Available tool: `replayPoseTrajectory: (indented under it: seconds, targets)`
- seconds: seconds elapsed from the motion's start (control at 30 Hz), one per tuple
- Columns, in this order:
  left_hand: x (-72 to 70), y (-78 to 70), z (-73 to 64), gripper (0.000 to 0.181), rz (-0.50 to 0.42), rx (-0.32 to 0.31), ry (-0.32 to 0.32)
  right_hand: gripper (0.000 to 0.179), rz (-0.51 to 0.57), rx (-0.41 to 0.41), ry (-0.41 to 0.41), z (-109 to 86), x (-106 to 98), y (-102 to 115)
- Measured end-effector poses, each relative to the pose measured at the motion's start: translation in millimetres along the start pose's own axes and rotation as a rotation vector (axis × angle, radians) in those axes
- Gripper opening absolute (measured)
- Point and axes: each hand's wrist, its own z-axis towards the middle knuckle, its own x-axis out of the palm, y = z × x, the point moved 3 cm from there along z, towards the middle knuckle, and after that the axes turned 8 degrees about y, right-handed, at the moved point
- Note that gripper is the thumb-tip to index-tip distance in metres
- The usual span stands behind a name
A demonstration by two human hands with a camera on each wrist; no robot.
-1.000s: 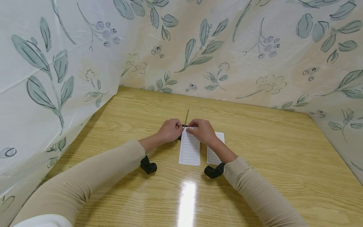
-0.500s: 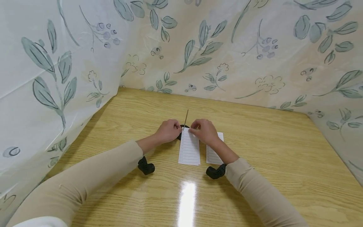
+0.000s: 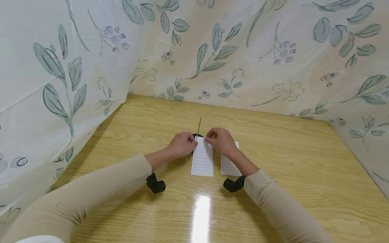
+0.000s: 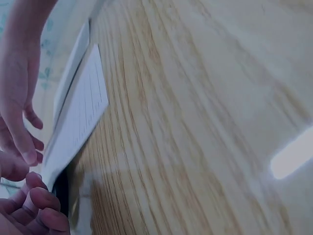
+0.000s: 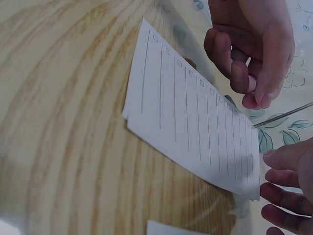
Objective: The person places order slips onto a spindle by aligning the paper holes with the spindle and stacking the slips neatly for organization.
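Note:
A thin metal spike [image 3: 199,127] on a black base [image 3: 198,135] stands up through the top left part of lined checklist sheets [image 3: 202,160]. Close to their upper left edge is my left hand [image 3: 182,145], fingers loosely curled. The right wrist view shows its thumb and fingertip close together, with no paper visible between them. At the upper right corner, my right hand [image 3: 223,141] has thumb and fingers apart, near the paper's end in the right wrist view. The spike [image 5: 283,116] emerges between both hands there. The sheets partly hide the base.
More lined paper [image 3: 229,165] lies to the right, partly under my right forearm. Black wrist camera mounts [image 3: 155,184] hang below both wrists. A wooden table [image 3: 273,148] stretches around, bordered by leaf-patterned sheeting [image 3: 212,60] at the back and sides.
My left hand has left the base of the spike and shifted slightly toward me along the sheets' left edge. My right hand has drawn slightly right, away from the spike.

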Motion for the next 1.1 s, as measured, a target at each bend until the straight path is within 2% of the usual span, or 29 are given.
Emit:
replayPoseTrajectory:
  seconds: [0.17,0.47,0.63,0.8,1.1]
  targets:
    - [8.7,-9.2,1.1,0.019,-0.032,0.035,0.027,0.023,-0.020,-0.002,0.033,-11.1,-14,-9]
    - [21.1,-22.1,9.1,0.016,-0.032,0.093,0.073,0.045,-0.177,-0.049,0.193,-36.4,-36,-33]
    - [25.6,-26.7,11.6,0.016,-0.028,0.102,0.088,0.060,-0.279,-0.075,0.230,-45.6,-36,-43]
    - [29.1,-31.3,13.1,0.017,-0.038,0.098,0.094,0.074,-0.366,-0.058,0.264,-53.9,-33,-47]
    - [35.8,-39.2,15.7,0.017,-0.060,0.103,0.125,0.073,-0.366,-0.035,0.271,-65.8,-33,-47]
